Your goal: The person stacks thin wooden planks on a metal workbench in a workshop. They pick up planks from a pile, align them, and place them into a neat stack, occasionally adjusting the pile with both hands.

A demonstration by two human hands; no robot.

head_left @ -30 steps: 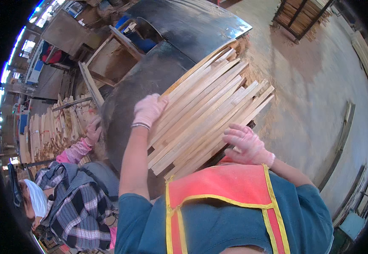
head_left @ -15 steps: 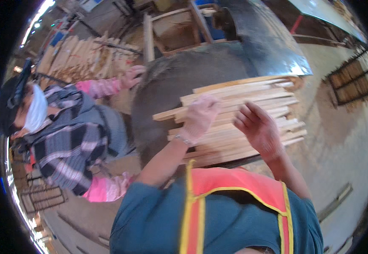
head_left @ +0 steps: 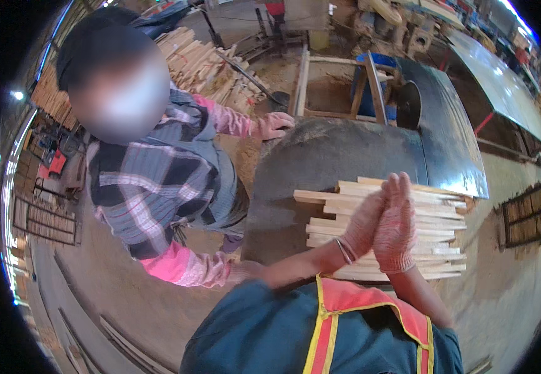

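My left hand [head_left: 364,227] and my right hand [head_left: 396,227], both in pale knit work gloves, meet palm to palm over the wood. The right hand's fingers point up, straight and flat. Those of the left lie against the right hand and are partly hidden by it; I see nothing held between the two. Below and around them, a row of light wooden strips [head_left: 435,223] lies side by side on a dark metal table [head_left: 283,206]. One strip [head_left: 308,196] juts out farther left than the others.
At the left stands a co-worker [head_left: 152,193] in a plaid top, one pink-gloved hand [head_left: 275,125] on the table edge. A dark round disc like a saw blade [head_left: 408,105] rises at the table's far side. Wood lies heaped [head_left: 202,68] behind; a metal rack [head_left: 532,215] stands right.
My hands were apart above the strips and have come together, palms touching. The view has shifted, so the co-worker and table appear farther right and lower. The strips still lie on the table.
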